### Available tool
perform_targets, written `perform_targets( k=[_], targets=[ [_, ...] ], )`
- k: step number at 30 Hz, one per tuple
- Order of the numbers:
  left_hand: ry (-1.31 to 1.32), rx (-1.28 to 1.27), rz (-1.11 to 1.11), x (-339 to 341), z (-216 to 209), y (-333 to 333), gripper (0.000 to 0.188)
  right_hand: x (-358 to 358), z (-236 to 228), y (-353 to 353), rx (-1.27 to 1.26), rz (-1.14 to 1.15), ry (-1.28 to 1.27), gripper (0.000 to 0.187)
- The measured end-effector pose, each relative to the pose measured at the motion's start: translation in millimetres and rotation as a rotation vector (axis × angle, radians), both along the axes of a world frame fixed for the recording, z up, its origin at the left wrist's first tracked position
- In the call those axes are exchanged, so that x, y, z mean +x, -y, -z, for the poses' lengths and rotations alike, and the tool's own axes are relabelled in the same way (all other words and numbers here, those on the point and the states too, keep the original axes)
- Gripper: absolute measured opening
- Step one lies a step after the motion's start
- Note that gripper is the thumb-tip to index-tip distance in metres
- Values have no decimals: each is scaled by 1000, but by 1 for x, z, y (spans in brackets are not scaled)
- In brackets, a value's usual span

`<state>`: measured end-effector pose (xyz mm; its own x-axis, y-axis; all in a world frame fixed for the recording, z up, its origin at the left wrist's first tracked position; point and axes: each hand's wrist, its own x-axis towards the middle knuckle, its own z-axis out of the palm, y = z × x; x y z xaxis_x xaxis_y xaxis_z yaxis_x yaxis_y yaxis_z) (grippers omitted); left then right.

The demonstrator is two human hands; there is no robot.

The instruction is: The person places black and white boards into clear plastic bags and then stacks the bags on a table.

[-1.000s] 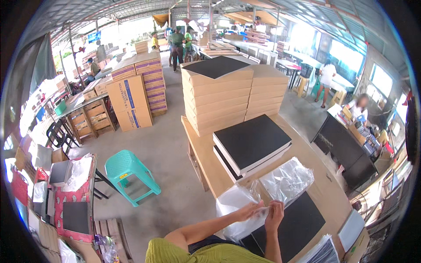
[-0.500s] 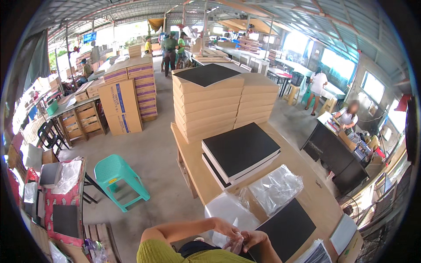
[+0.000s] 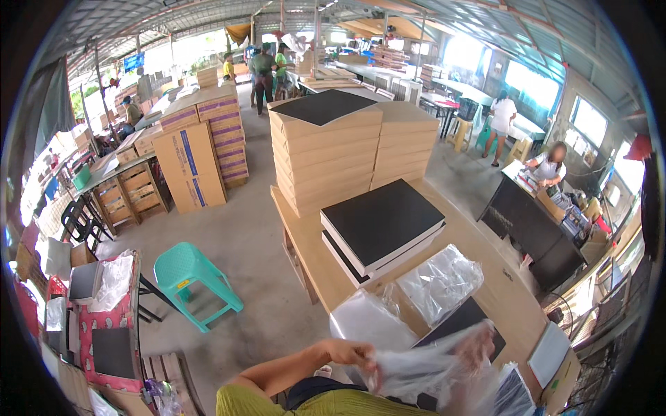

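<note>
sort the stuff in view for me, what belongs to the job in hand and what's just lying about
Likely the job: clear plastic in the left hand, right hand seen through it; plastic pile; black sheet; black-topped stack.

Likely lying about: green stool; cartons; green tub.

Two hands (image 3: 355, 356), one held plastic bag (image 3: 427, 369)

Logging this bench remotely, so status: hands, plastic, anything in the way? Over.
Left hand gripping clear plastic. Right hand veiled by it, grip unclear. Plastic spread between both, partly covering black board on table.
</note>
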<state>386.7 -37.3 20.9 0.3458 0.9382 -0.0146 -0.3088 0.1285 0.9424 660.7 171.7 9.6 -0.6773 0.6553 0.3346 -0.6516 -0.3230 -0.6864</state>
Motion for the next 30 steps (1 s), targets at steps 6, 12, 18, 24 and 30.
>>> perform_targets(
  k=[6,12,18,24,30],
  targets=[
    [1094,91,-501,0,-59,-3,72,7,15,57,-263,-91,784,29],
    [-37,-135,76,17,14,7,39,52,37,11,-15,424,82,39],
    [991,263,-315,24,-62,-5,38,77,83,10,-273,-485,413,27],
    [477,-180,-888,16,11,-17,39,77,37,54,-369,-499,-244,51],
    [370,-401,-338,35,73,-27,26,142,55,48,-556,4,136,22]
  ],
)
